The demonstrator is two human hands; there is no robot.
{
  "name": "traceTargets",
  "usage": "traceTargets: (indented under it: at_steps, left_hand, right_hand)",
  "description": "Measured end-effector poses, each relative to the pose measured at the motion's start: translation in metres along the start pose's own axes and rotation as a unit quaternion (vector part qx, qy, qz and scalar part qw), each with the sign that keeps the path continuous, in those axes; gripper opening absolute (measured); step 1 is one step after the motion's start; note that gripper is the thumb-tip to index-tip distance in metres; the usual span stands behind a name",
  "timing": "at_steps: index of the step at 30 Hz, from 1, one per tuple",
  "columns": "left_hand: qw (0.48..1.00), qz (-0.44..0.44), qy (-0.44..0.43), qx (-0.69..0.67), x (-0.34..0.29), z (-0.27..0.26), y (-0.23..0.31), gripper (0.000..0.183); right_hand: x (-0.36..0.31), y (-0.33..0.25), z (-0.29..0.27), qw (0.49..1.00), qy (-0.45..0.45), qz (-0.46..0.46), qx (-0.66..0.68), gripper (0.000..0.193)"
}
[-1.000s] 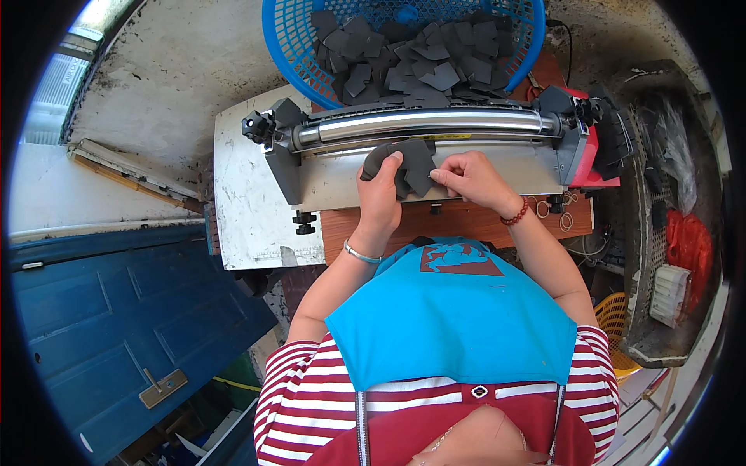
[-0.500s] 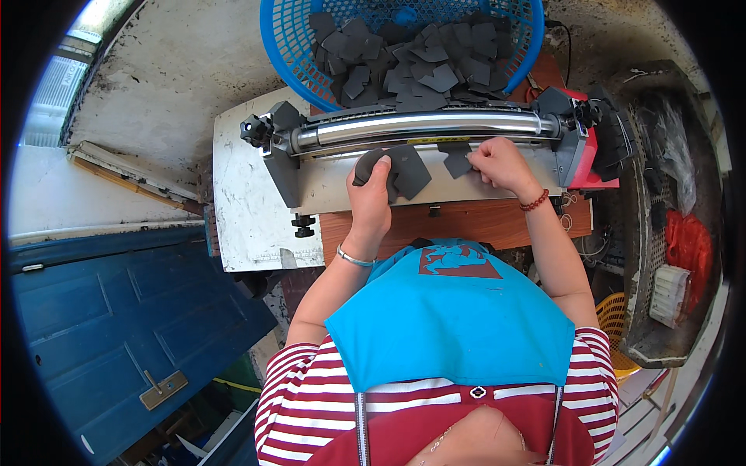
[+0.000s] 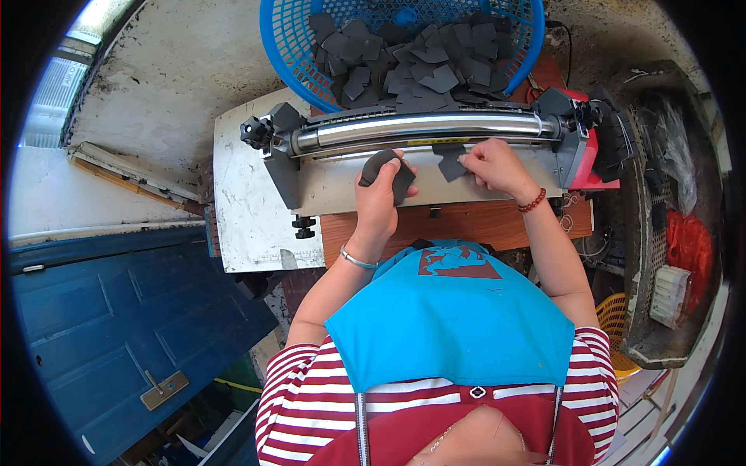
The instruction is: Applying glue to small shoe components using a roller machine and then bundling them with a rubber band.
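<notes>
My left hand (image 3: pixel 379 200) is closed round a small stack of dark grey sheet pieces (image 3: pixel 388 172), thumb on top, over the left part of the metal feed plate (image 3: pixel 334 186). Between finger and thumb, my right hand (image 3: pixel 497 165) pinches the edge of a single dark grey notched piece (image 3: pixel 451 163). That piece lies at the plate's far side, its far edge close to the shiny roller (image 3: pixel 427 126) of the machine. Whether the roller grips it I cannot tell.
Behind the machine stands a blue plastic basket (image 3: pixel 281 58) heaped with dark grey pieces (image 3: pixel 420 62). Black knobs (image 3: pixel 256 132) stick out at the machine's left end. A white board (image 3: pixel 249 202) lies to the left, a worn trough (image 3: pixel 637 311) with plastic bags to the right.
My right hand has shifted slightly left with its piece. In my left hand the fanned-out piece is now drawn back into the stack, and the hand has moved a little right.
</notes>
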State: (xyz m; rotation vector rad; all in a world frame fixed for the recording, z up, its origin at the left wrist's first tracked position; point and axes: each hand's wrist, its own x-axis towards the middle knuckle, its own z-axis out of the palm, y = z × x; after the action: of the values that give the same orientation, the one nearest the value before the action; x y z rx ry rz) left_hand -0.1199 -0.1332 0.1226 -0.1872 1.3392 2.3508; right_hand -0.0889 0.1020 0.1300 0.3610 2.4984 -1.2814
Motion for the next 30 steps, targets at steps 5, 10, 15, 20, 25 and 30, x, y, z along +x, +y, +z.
traceTargets:
  at_steps: [5, 10, 15, 20, 25, 30]
  left_hand:
    - [0.997, -0.016, -0.071, 0.035, -0.001, 0.014, -0.001, 0.023]
    - [0.995, -0.022, -0.087, 0.045, -0.008, 0.027, -0.006, 0.022]
    - [0.991, -0.045, -0.121, 0.038, -0.003, 0.02, 0.002, 0.025]
    - [0.97, -0.092, -0.223, -0.037, 0.002, 0.01, 0.0, 0.031]
    - [0.982, -0.053, -0.164, 0.076, 0.008, 0.011, 0.005, 0.028]
    - [0.763, 0.377, -0.102, 0.514, -0.001, 0.018, 0.001, 0.025]
  right_hand:
    - [-0.004, -0.018, 0.023, 0.998, 0.039, -0.009, 0.058, 0.038]
    - [-0.017, -0.027, 0.053, 0.965, 0.033, -0.232, 0.12, 0.035]
    - [-0.027, -0.027, 0.05, 0.929, -0.07, -0.121, 0.343, 0.029]
    - [-0.03, -0.017, 0.062, 0.682, -0.232, -0.069, 0.69, 0.026]
    - [-0.037, -0.025, 0.053, 0.926, 0.027, -0.116, 0.358, 0.025]
    - [-0.046, -0.026, 0.056, 0.936, 0.213, -0.28, -0.031, 0.024]
